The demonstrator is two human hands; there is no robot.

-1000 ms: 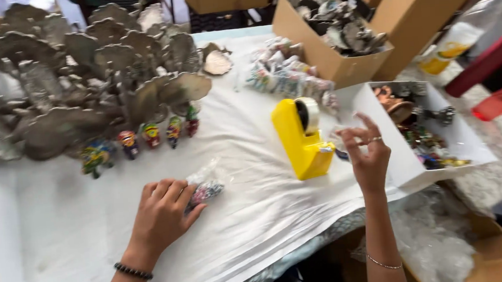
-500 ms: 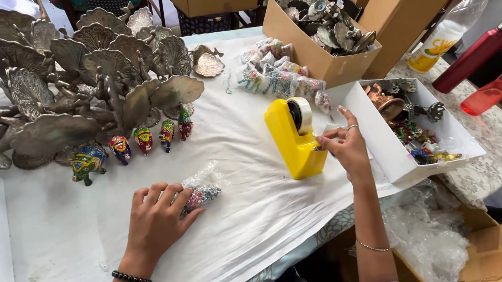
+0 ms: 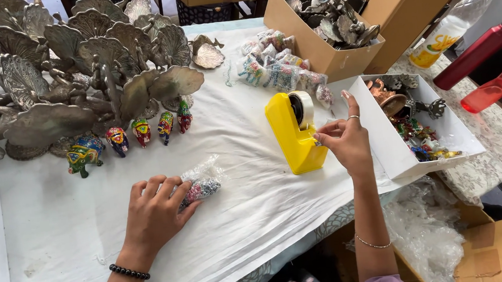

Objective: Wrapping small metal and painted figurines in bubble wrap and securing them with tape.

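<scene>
Below the head camera, the left hand (image 3: pixel 155 209) lies flat with its fingers loosely spread, pressing down on a small figurine wrapped in clear bubble film (image 3: pixel 201 185) that rests on the white paper sheet (image 3: pixel 63 230) covering the table; the bundle sits under the fingertips and pokes out to their right. The right hand (image 3: pixel 345 140) is at the front of the yellow tape dispenser (image 3: pixel 294 132), thumb and forefinger pinched together at the cutter end, seemingly on the loose end of tape, though the strip itself is too thin to make out. Just right of that hand stands a white open box (image 3: pixel 393 149) holding small metal and painted pieces. Further back lies a pile of already wrapped figurines (image 3: pixel 275 68), beside a brown carton (image 3: pixel 309 42) filled with metal parts. Along the left stand brass peacocks with fanned tails (image 3: pixel 81 70), with a short row of painted elephant figures (image 3: pixel 138 134) in front of them. Judging from this, drawing the tape goes best with a steady pull straight out, then a downward snap across the cutter's teeth, while the left hand keeps the film folds pinned so the wrap does not spring open. Holding the strip by one corner only should keep it from sticking to itself.
</scene>
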